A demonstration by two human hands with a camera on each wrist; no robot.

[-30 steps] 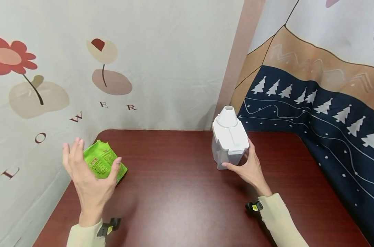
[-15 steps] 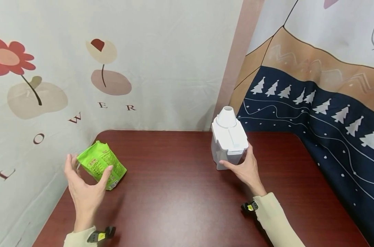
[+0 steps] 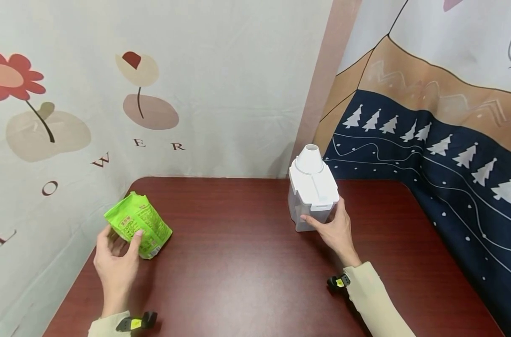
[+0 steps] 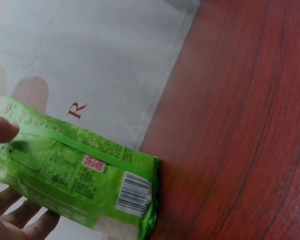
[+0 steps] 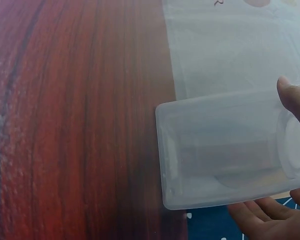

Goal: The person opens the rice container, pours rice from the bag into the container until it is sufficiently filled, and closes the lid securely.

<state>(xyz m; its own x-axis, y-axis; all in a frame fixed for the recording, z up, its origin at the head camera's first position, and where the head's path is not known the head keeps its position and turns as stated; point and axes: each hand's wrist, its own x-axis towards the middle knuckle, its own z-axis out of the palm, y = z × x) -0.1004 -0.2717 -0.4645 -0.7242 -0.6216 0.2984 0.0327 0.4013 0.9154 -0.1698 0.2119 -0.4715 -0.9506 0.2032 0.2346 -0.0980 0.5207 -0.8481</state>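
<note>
In the head view a bright green printed packet (image 3: 140, 224) stands on the table at the left, leaning slightly. My left hand (image 3: 117, 269) grips it, thumb on the near face and fingers round the left side. The left wrist view shows the packet's barcode side (image 4: 80, 175), with fingertips curled beneath. Toward the back right is a translucent plastic storage container (image 3: 310, 210) with a white lid and a cone-shaped spout on top. My right hand (image 3: 335, 231) holds it low on its right side. In the right wrist view the thumb and fingers lie on opposite sides of the container (image 5: 225, 150).
Both things stand on a dark red wooden table (image 3: 230, 262) with rounded far corners. Behind it hangs a pale curtain (image 3: 230, 93) printed with flowers and letters. A navy and tan fabric (image 3: 407, 154) with white trees hangs along the right side.
My left hand has come down from in front of the packet, and its thumb and fingers have closed on it. The right hand stays on the container, which stands where it was.
</note>
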